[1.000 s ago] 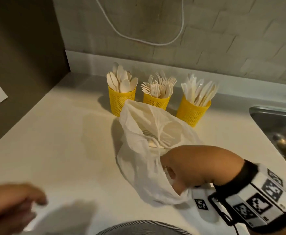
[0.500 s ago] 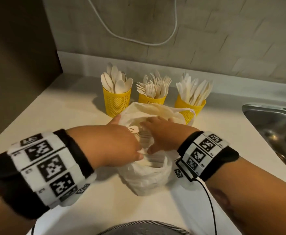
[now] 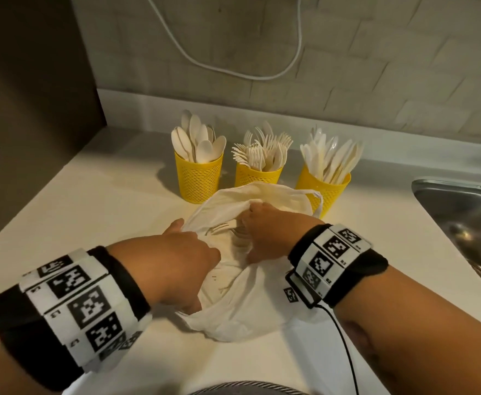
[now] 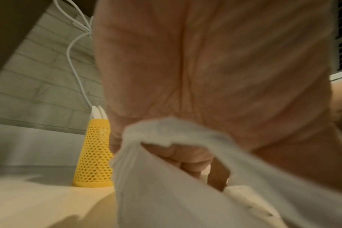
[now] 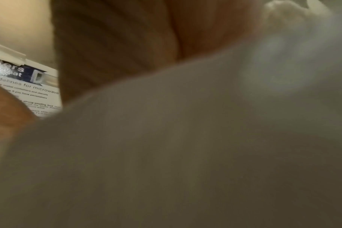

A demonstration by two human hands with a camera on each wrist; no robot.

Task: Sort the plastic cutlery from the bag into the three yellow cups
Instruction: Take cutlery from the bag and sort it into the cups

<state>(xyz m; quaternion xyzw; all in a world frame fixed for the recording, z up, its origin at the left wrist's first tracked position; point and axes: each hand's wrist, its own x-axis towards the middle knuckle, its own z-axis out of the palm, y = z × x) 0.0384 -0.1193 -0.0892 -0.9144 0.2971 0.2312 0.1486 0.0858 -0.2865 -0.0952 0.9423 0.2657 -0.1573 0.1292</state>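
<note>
Three yellow mesh cups stand in a row by the wall: spoons (image 3: 199, 178), forks (image 3: 258, 175) and knives (image 3: 323, 186). In front of them lies the white plastic bag (image 3: 233, 317) with its mouth held wide. My left hand (image 3: 188, 258) grips the bag's left rim; the left wrist view shows its fingers (image 4: 189, 160) curled round the bunched plastic (image 4: 185, 192). My right hand (image 3: 262, 232) grips the far right rim, fingertips tucked in a fold. A few white forks (image 3: 228, 226) show inside, between the hands. The bag (image 5: 185, 154) fills the right wrist view.
A steel sink (image 3: 461, 218) opens at the right edge of the pale counter (image 3: 91, 223). A dark panel (image 3: 34, 81) closes the left side, a white cable (image 3: 233, 67) hangs on the tiled wall. A printed notice (image 5: 29, 92) shows in the right wrist view.
A second ago only my right hand was in the bag, the left low at the frame edge. The left hand came up to the rim, and both hands now hold the mouth wider.
</note>
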